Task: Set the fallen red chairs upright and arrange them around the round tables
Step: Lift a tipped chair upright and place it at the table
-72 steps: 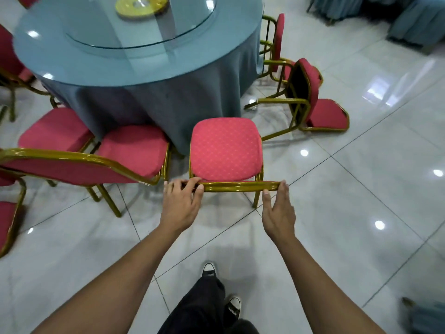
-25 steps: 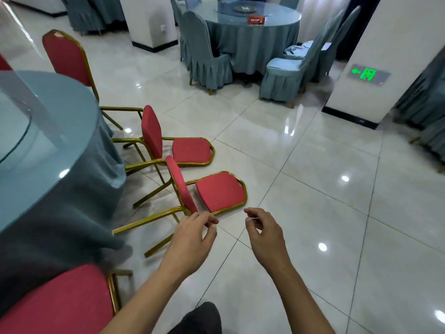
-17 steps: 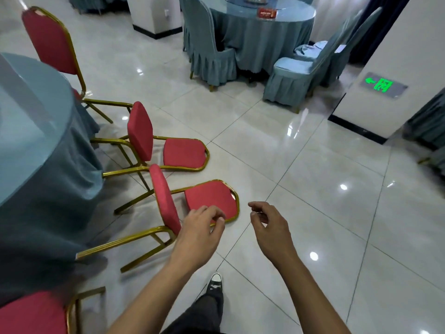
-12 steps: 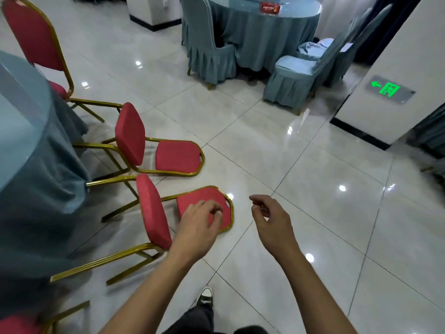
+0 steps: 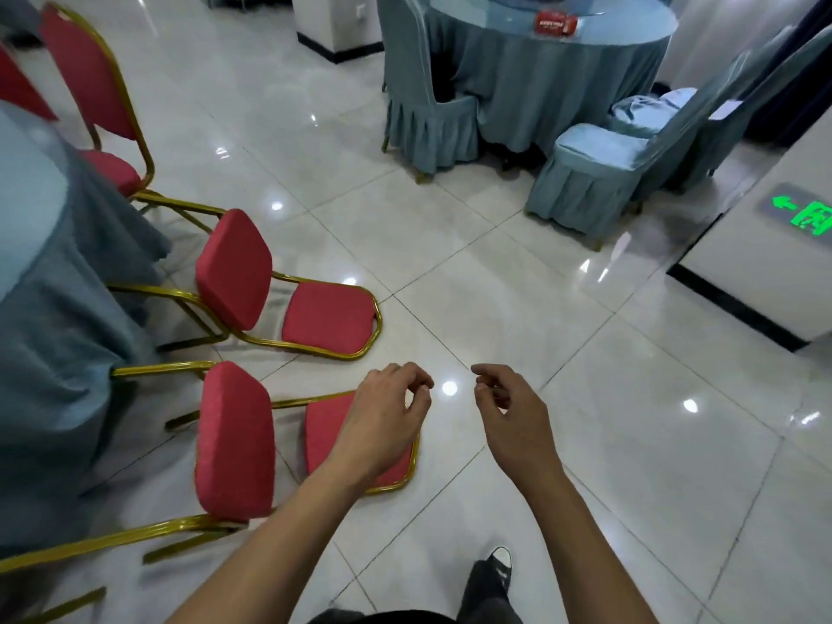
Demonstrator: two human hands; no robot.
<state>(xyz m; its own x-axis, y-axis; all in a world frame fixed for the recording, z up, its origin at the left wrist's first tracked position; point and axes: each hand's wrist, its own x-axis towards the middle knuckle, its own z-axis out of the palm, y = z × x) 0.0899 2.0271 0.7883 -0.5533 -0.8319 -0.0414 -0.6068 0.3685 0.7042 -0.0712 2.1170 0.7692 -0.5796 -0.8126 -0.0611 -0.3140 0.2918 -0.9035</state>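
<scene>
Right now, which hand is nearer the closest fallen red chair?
Left. The left hand hovers over the backrest of the nearest fallen chair, which lies on the floor; the right hand is off to its right, over bare tile.

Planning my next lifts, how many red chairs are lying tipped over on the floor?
2: one fallen chair under the left hand, another just beyond, beside the table.

glossy tile floor (image 5: 517, 308) — blue-draped chairs (image 5: 585, 173)

Red chairs (image 5: 234, 439) (gold frames), blue-grey tablecloth (image 5: 58, 353), white floor (image 5: 585, 398)
</scene>
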